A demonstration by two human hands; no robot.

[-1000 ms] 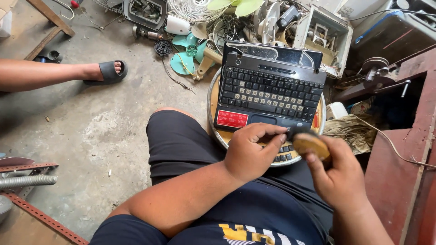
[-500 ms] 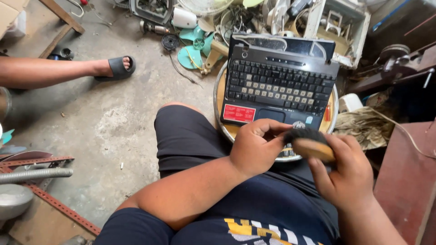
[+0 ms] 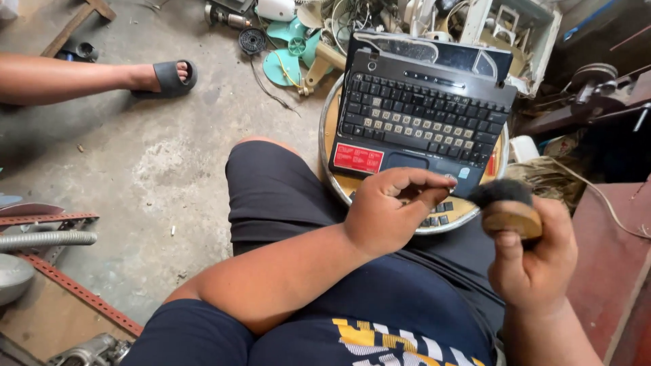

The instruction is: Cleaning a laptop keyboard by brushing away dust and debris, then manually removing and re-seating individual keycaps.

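A round wooden brush [image 3: 510, 209] with dark bristles is sitting clamped in the right hand [image 3: 536, 261], bristles pointing far-left toward the keyboard unit [image 3: 424, 115]; the left hand [image 3: 388, 207], nearer the keys, is pinching its fingertips together on something too small to tell, touching the unit's near edge. The unit's long axis is running left to right, lying just beyond both hands; it is resting on a round metal tray [image 3: 444, 220]; scrap parts are crowding the far side; bare concrete floor [image 3: 135, 169] is spreading left.
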